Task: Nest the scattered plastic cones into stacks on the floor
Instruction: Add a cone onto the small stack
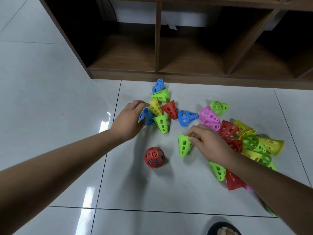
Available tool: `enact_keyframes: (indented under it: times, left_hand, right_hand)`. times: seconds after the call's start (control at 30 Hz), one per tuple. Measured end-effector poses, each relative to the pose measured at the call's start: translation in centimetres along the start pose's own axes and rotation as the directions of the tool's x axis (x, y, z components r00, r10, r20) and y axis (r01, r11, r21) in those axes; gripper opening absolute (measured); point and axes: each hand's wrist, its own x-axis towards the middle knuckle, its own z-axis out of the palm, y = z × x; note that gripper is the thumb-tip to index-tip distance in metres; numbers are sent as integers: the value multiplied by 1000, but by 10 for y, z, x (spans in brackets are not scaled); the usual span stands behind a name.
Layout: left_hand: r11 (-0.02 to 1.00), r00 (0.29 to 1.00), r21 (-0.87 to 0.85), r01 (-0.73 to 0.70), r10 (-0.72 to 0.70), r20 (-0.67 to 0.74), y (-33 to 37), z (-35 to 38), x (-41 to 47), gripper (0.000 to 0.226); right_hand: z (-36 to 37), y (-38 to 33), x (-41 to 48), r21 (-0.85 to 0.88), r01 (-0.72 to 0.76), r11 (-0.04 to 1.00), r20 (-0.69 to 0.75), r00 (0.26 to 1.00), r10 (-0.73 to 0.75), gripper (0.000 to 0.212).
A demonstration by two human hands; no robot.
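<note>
White floor tiles (50,99) ran up to a brown wooden shelf unit (157,39), plastic cones (187,117) scattered before it (the thickest heap (250,143) lay right). The left hand (128,119) curled round a blue cone (147,116) in a small cluster (155,107). The right hand (211,146) pinched the rim of a green cone (184,146) near an upright red stack (154,157).

A: What lies underfoot?
B: Glossy white floor tiles (50,82), dark grout lines (104,167), bright glare (104,123) at left.
A: And behind?
B: A dark brown wooden cubby shelf (152,76), open compartments shadowed, standing on the tiles.
</note>
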Motion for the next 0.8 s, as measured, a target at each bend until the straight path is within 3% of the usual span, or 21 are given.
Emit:
enact_keyframes:
  times: [0.1,0.23,0.33,0.47,0.6,0.8]
  left_hand:
    - [999,999,36,9,-11,41,-4,6,3,55]
    - [999,997,38,30,-32,68,-6,9,-5,50]
    - [998,996,32,50,-52,72,-3,9,-11,41]
    - [998,996,27,49,-51,70,1,13,-21,31]
    - [997,996,-24,78,-77,46,0,14,-38,31]
    - [986,999,-163,27,-33,-35,11,-13,-59,27]
  right_hand:
    - [-6,-18,-13,324,-145,935,52,989,136,12]
    - [-9,-38,-26,704,-275,654,128,956,264,11]
    - [-4,-55,-33,834,-350,426,247,928,278,9]
    - [12,-74,-36,844,-467,263,409,879,245,9]
    - [31,-83,-32,812,-539,226,490,838,239,8]
    - [51,-78,-24,759,-591,273,503,798,331,3]
